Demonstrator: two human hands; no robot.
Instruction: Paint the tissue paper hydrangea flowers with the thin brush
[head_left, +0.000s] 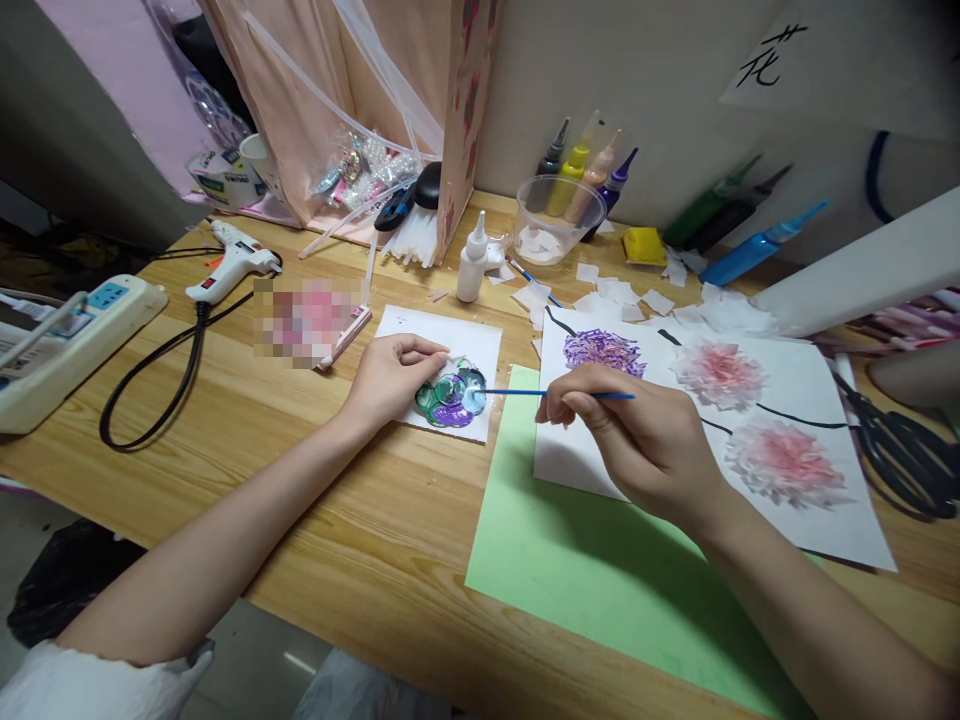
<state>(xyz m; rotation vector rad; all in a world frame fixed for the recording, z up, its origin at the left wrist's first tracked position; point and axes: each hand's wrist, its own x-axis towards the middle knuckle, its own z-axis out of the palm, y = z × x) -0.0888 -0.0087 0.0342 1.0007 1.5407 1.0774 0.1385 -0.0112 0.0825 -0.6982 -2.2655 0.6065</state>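
My right hand (637,430) grips a thin blue paintbrush (514,393), held nearly level and pointing left. Its tip touches the pale blue patch of wet paint (450,395), beside green and purple swirls on a small white sheet (480,345). Over the left part of that sheet, my left hand (394,378) is closed in a pinch; what its fingertips hold is too small to make out. Below my right hand lies a white picture sheet (810,370) with a purple paper flower (604,352) and two pink-white ones (720,375), joined by black lines. A green sheet (570,560) is underneath.
Paint bottles (577,175), a clear plastic cup (559,235) and loose paper squares (615,295) stand or lie at the back. A white glue bottle (472,260) is upright behind the paint. A glue gun (229,260) and power strip (82,340) are left; black scissors (900,440) right.
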